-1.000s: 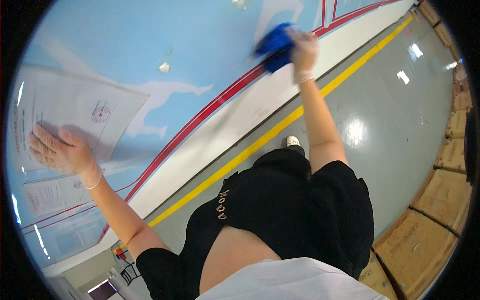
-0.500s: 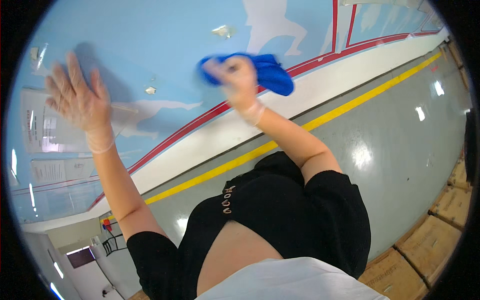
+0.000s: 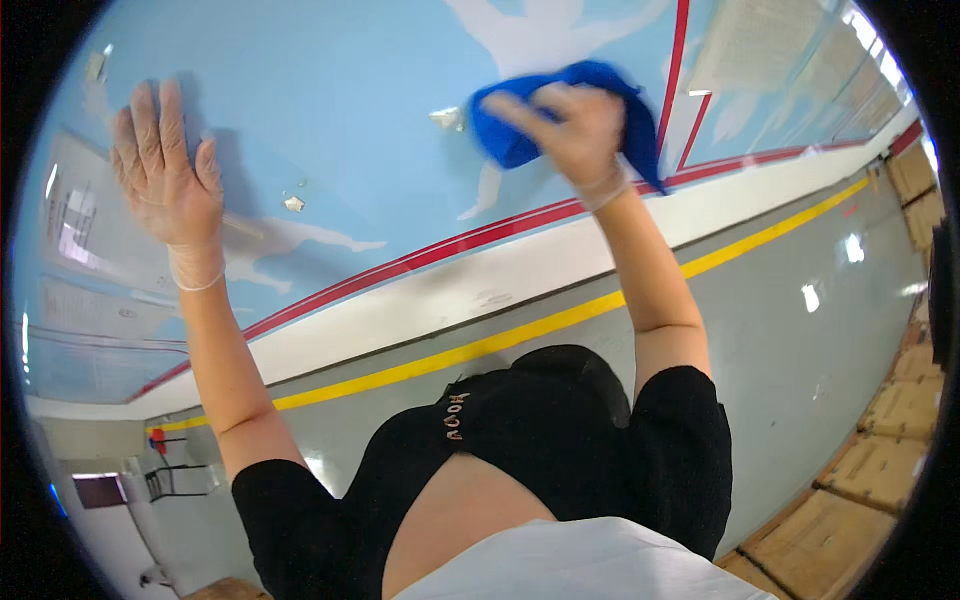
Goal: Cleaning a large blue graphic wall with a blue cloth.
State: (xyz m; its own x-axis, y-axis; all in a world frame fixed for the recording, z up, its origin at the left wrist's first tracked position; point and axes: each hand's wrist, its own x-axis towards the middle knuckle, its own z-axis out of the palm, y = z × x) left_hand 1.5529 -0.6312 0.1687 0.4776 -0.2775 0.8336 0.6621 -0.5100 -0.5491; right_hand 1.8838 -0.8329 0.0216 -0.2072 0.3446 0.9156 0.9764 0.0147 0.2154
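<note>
A light-blue wall with white figure shapes and red stripes spreads in front of me. My right hand, in a clear thin glove, holds a blue cloth against it. Motion smears the fingers a little, and the cloth sticks out on both sides of them. On the left my left hand, gloved the same way, is raised with fingers stretched out and nothing in it. It is at the wall, though contact is hard to tell. Between the hands are a small torn patch and another pale patch beside the cloth.
Below the wall's white lower band runs a grey floor with a yellow line. Brown cartons line the lower right. A black-framed rack or chair stands far off at the lower left.
My right hand has moved right and slightly up with the blue cloth, past the pale patch. My left hand stays raised and open, a little higher in view. The view has shifted somewhat.
</note>
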